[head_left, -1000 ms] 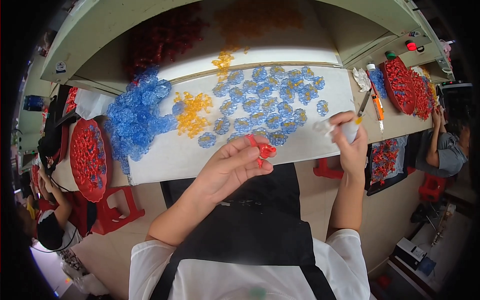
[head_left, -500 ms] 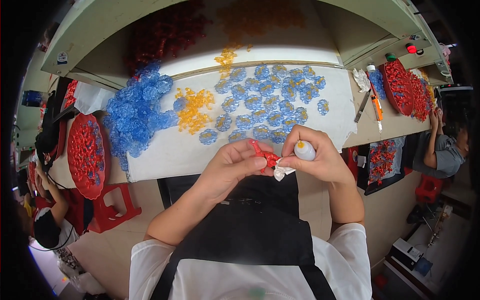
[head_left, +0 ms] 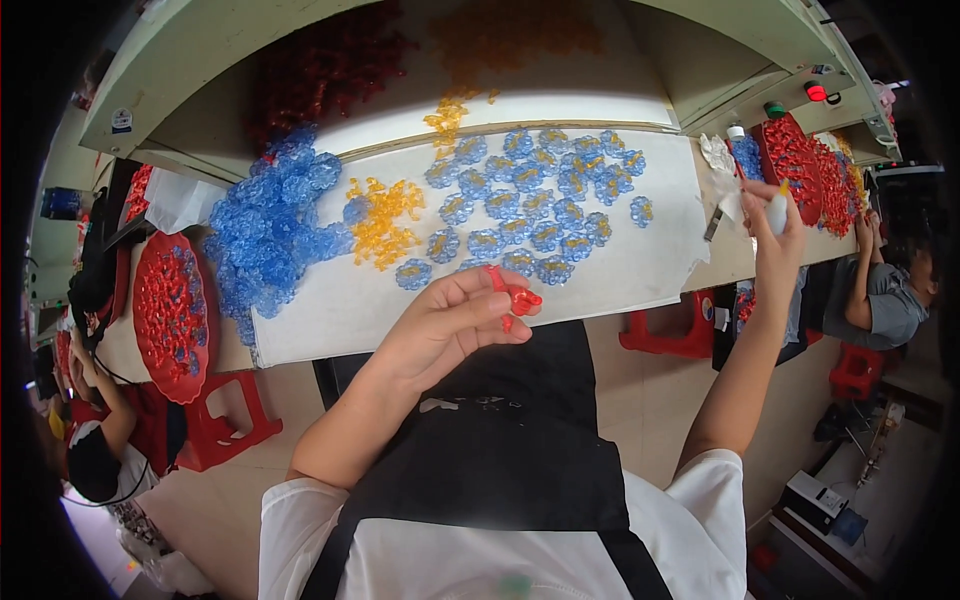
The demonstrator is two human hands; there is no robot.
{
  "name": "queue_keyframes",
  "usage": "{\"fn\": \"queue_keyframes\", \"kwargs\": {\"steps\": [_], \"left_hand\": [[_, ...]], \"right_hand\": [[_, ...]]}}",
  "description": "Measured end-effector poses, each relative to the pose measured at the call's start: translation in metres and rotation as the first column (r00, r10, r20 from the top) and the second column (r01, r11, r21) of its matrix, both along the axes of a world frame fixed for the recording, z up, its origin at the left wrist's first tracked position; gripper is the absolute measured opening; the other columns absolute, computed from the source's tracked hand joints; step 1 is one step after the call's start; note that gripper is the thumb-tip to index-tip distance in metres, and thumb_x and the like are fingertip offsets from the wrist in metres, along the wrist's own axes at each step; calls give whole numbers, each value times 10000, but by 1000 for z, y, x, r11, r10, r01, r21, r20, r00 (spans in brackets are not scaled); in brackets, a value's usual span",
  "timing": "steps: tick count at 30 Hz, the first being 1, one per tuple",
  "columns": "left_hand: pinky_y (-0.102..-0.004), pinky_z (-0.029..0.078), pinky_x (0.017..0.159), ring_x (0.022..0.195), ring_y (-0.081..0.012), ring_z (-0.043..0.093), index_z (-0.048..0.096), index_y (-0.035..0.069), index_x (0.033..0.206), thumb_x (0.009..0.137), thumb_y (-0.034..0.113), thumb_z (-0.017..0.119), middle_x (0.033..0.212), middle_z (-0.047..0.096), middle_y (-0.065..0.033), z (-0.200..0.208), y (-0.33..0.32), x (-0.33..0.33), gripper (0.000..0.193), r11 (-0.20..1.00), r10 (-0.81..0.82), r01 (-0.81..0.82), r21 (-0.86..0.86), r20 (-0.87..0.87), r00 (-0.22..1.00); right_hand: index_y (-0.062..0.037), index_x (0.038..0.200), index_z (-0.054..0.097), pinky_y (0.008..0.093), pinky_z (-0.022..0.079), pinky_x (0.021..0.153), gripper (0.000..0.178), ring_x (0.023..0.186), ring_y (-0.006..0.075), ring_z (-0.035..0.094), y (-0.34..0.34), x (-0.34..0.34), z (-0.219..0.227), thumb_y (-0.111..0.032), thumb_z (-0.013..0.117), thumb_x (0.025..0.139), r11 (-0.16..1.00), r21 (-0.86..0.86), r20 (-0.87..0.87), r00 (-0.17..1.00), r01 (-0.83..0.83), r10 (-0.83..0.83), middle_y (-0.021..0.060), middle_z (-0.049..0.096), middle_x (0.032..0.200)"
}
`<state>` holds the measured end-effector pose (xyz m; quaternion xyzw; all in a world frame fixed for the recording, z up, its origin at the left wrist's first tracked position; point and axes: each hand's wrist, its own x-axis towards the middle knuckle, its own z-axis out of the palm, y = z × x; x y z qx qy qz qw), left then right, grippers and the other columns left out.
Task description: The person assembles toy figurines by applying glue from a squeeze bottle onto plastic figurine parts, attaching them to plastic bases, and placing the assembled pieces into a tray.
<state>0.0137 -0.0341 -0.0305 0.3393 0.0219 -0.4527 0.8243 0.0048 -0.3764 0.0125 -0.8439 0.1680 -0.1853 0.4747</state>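
White paper (head_left: 320, 338) covers much of the counter (head_left: 742, 264), which runs beneath a pale green hood (head_left: 735, 30). Red stools (head_left: 235, 425) stand on the floor, and other people work at both sides.

Near the front edge, the left hand (head_left: 450, 322) pinches a small red plastic piece (head_left: 523, 300) between thumb and fingers, above the counter's edge. Off to the right, the right hand (head_left: 778, 240) is curled around a small white bottle (head_left: 778, 214) with a yellow tip pointing up. White tissue (head_left: 731, 205), blurred, shows at that hand's fingertips, near a metal blade (head_left: 713, 225) lying on the counter.

Between the hands and the hood, blue flower-shaped pieces (head_left: 503, 204) with yellow centres are spread in loose rows. Left of them lies a heap of yellow bits (head_left: 385, 220), next to a larger blue pile (head_left: 265, 235). Farther left, a red scalloped tray (head_left: 210, 335) holds many red and blue pieces.
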Motion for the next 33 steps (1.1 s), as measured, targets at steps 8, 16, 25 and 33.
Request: {"fn": "queue_keyframes", "kwargs": {"steps": [8, 16, 25, 33], "left_hand": [[-293, 480, 751, 800, -181, 590, 515, 13, 1052, 827, 138, 533, 974, 577, -120, -3, 6, -3, 259, 999, 46, -47, -16, -38, 998], [-288, 480, 750, 795, -181, 593, 513, 17, 1049, 826, 153, 540, 972, 576, -107, -6, 3, -1, 263, 998, 31, -34, -61, -43, 999], [-280, 479, 749, 795, -170, 592, 516, 13, 1047, 822, 134, 544, 968, 579, -101, -6, 5, -4, 257, 998, 43, -44, -33, -20, 999], [-330, 492, 747, 722, -172, 600, 505, -5, 1028, 819, 107, 534, 941, 580, -145, 9, 12, -14, 239, 996, 82, -84, 36, 70, 994]], "right_hand": [[-91, 984, 578, 318, 422, 831, 391, 1005, 240, 518, 30, 2, -55, 58, 603, 623, 723, -504, -209, 879, -472, 428, 68, 516, 1147], [-108, 970, 582, 331, 443, 721, 477, 815, 261, 530, 50, -31, -80, -29, 681, 510, 605, -643, -206, 867, -470, 454, 76, 538, 1029], [-21, 914, 554, 282, 453, 678, 341, 773, 207, 562, 77, -51, -87, 73, 630, 595, 783, -471, -26, 893, -407, 449, 118, 575, 930], [-17, 862, 484, 262, 461, 638, 230, 687, 182, 563, 125, -41, -27, 96, 590, 691, 672, -91, 238, 639, -735, 732, 173, 573, 832]]}}
